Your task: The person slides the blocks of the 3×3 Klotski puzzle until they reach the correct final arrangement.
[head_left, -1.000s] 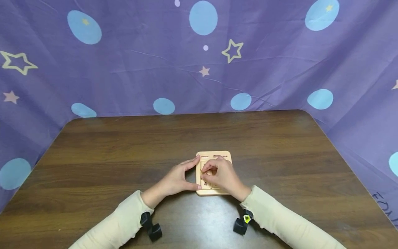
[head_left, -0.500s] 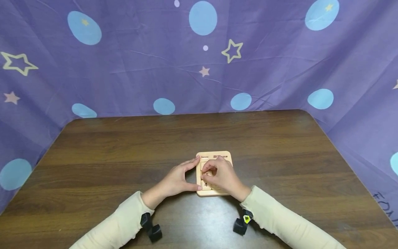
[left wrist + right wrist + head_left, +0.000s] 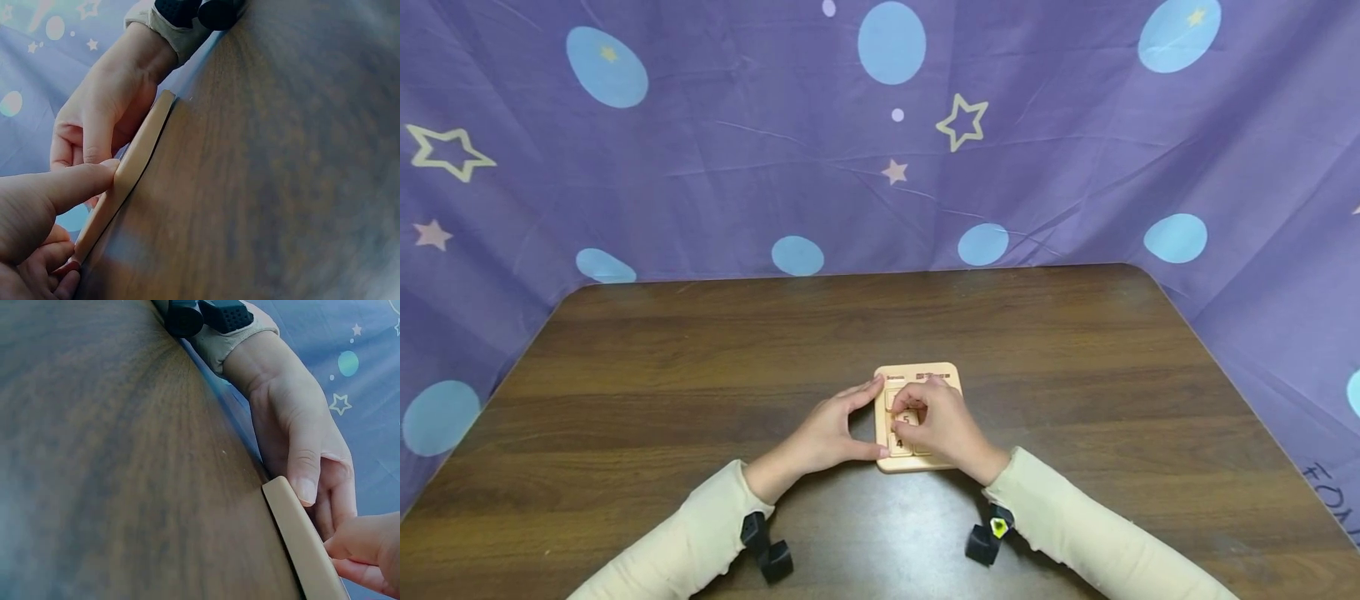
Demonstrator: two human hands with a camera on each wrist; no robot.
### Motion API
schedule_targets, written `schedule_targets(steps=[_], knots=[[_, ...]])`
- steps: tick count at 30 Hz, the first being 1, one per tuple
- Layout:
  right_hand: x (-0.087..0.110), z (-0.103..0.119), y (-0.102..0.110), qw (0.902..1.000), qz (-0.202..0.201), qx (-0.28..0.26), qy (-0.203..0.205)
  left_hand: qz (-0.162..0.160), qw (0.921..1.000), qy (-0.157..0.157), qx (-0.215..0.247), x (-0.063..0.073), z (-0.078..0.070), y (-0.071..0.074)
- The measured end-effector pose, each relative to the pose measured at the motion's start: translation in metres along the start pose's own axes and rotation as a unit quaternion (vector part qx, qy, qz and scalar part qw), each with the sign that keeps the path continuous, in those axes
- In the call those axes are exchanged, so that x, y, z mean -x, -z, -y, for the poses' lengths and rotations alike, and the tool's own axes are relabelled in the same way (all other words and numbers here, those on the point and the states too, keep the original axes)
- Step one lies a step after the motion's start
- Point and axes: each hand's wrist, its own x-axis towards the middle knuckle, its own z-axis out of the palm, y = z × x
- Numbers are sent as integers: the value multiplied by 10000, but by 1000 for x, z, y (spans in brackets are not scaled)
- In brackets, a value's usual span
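Note:
A small pale wooden sliding number puzzle (image 3: 917, 465) with rounded corners lies on the table in the head view, with dark print along its top. My left hand (image 3: 831, 429) holds its left side, index fingertip near the upper corner and thumb at the lower one. In the left wrist view, that thumb presses the puzzle's edge (image 3: 134, 159). Over the tiles, my right hand (image 3: 943, 421) has its thumb and index finger curled at a number tile (image 3: 907, 419) marked 5. A tile marked 4 (image 3: 898, 444) shows below; the right hand hides most other tiles.
The brown wood-grain table (image 3: 700, 358) stretches around the puzzle. Behind it hangs a purple cloth (image 3: 737, 150) with blue dots and stars. Black wrist cameras (image 3: 767, 550) hang from both light sleeves (image 3: 677, 533).
My right thumb and fingers shift slightly, and more of the tile marked 5 shows. My left hand stays at the puzzle's left side.

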Motion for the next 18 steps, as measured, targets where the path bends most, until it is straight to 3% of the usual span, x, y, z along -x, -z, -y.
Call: schedule_targets(steps=[7, 18], knots=[[6, -4, 7, 9999, -19, 130, -99, -31, 10000, 40, -9, 0, 1, 0], [10, -8, 14, 9995, 22, -148, -296, -12, 9999, 65, -97, 0, 0, -1]])
